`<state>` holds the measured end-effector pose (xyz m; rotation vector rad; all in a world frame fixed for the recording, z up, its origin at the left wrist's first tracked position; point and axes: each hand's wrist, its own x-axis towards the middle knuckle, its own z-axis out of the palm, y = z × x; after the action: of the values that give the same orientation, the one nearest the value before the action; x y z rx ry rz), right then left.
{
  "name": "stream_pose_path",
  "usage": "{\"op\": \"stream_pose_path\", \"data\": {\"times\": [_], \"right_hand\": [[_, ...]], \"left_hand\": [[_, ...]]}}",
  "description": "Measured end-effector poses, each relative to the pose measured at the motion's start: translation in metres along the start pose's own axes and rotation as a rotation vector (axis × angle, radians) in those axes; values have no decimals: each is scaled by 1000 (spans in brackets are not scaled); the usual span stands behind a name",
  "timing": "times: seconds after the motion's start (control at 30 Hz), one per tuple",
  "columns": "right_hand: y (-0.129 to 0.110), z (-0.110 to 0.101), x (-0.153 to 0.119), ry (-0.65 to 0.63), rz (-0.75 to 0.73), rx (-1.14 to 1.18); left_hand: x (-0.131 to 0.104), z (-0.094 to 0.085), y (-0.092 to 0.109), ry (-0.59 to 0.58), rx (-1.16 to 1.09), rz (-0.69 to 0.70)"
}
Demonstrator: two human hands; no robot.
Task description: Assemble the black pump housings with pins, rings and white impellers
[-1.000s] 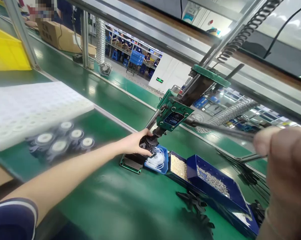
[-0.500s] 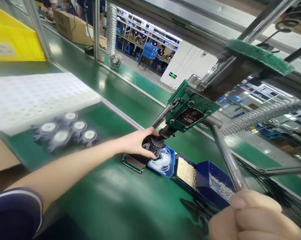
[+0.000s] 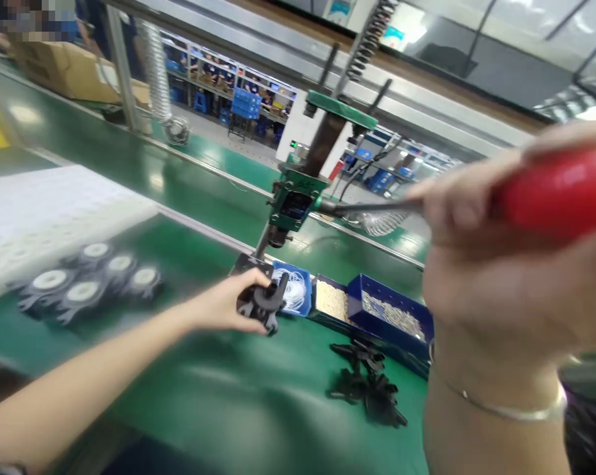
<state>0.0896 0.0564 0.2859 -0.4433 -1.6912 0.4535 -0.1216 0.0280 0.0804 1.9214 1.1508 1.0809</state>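
Observation:
My left hand [image 3: 233,303] is closed around a black plastic part [image 3: 268,302] with a post and short arms, held over the green bench in front of the press base [image 3: 251,264]. Above it stands the green hand press [image 3: 298,198], its ram apart from the part. Close to the camera, my right hand [image 3: 496,264] wraps round the press lever [image 3: 377,206], whose red knob [image 3: 565,191] shows at the fist. Several black parts with white discs [image 3: 82,290] sit at the left. A loose pile of black plastic parts [image 3: 369,382] lies between my hands.
Beside the press are a blue tray of white rings [image 3: 295,290], a bin of small cream pieces [image 3: 331,300] and a blue bin of metal pins [image 3: 391,313]. A white sheet [image 3: 55,204] covers the left side. Co-workers sit far behind.
My left hand has drawn the black part out from under the press ram toward me. My right hand has swung the lever upward, and the view has shifted right.

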Motion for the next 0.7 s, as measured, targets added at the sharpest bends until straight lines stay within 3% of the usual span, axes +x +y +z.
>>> {"op": "stream_pose_path", "data": {"times": [0.07, 0.13, 0.2, 0.27, 0.37, 0.47, 0.57, 0.7], "right_hand": [[3, 0, 20, -39, -130, 107], [17, -5, 27, -107, -158, 92], [41, -20, 23, -177, -91, -101], [73, -45, 9, -264, 59, -448], [127, -91, -23, -579, 525, -1023], [174, -127, -55, -768, 782, -1124], [205, -142, -80, -855, 874, -1115], [226, -142, -96, -840, 890, -1089]], "left_hand": [[-18, 29, -1, -102, -51, -23], [-32, 59, -4, -186, -99, -58], [-39, 83, -6, -235, -123, -75], [-42, 97, -7, -241, -119, -42], [-41, 102, -8, -212, -80, 74], [-40, 101, -11, -194, -85, 165], [-40, 104, -15, -182, -109, 204], [-40, 108, -16, -153, -101, 230]]}}
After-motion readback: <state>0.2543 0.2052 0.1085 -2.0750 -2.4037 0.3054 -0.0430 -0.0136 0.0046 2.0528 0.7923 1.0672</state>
